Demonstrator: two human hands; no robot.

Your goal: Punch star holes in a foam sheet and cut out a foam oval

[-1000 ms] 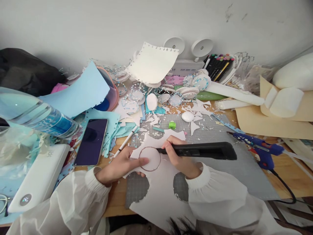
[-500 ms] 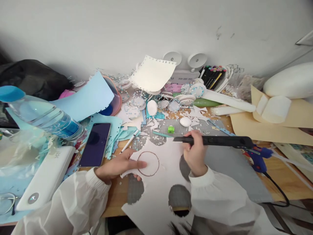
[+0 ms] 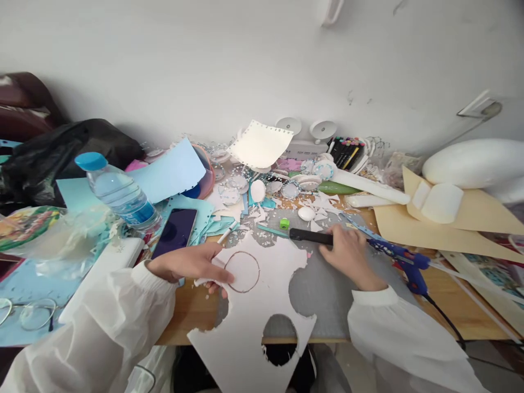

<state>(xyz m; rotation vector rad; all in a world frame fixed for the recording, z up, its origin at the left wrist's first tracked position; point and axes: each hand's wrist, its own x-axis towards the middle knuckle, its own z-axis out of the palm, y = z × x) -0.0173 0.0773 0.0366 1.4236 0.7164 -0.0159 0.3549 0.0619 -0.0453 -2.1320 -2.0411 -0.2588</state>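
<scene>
A white wall (image 3: 229,65) stands behind the back edge of a wooden table (image 3: 192,316). A grey mat (image 3: 335,305) covers the middle of the table up to its front edge. The white sheet (image 3: 268,273) is over the left part of the mat and extends past the table's front edge; its sides are scalloped, and it is pierced through near that edge. A brown circle (image 3: 242,272) is outlined toward its left side.

Left hand (image 3: 188,265): holds the sheet at its left edge, thumb on top across the outline, fingers beneath.

Right hand (image 3: 347,251): set over the right end of the black cutter (image 3: 311,236), fingers bent. Whether they grip the cutter or only rest on it cannot be told from here. The cutter's uncovered end points toward the table's left edge, near a small green object (image 3: 284,224).

A white oval piece (image 3: 306,213) sits near the mat's back edge. A blue glue gun (image 3: 413,267) lies at the mat's right side. Toward the table's left edge are a phone (image 3: 176,232), partly behind the left hand, and a water bottle (image 3: 123,199). Glasses (image 3: 39,316) occupy the front left corner; markers (image 3: 346,153) stand near the back edge.
</scene>
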